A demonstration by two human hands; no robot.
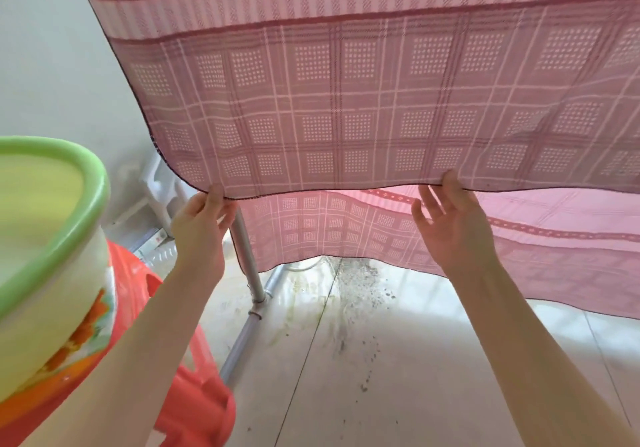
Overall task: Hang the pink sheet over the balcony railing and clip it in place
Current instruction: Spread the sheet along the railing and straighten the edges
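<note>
The pink sheet, checked with a dark patterned border, hangs from above and fills the upper view. Its near layer ends at a dark hem at mid-height; a far layer hangs lower behind it. My left hand pinches the near hem near its left corner. My right hand touches the same hem further right, thumb on the edge and the other fingers spread apart. The bar that carries the sheet is hidden above the frame. No clip is visible.
A grey metal pole of a stand rises from the tiled floor behind my left hand. A green-rimmed basin sits on a red plastic stool at the left. The white wall is behind.
</note>
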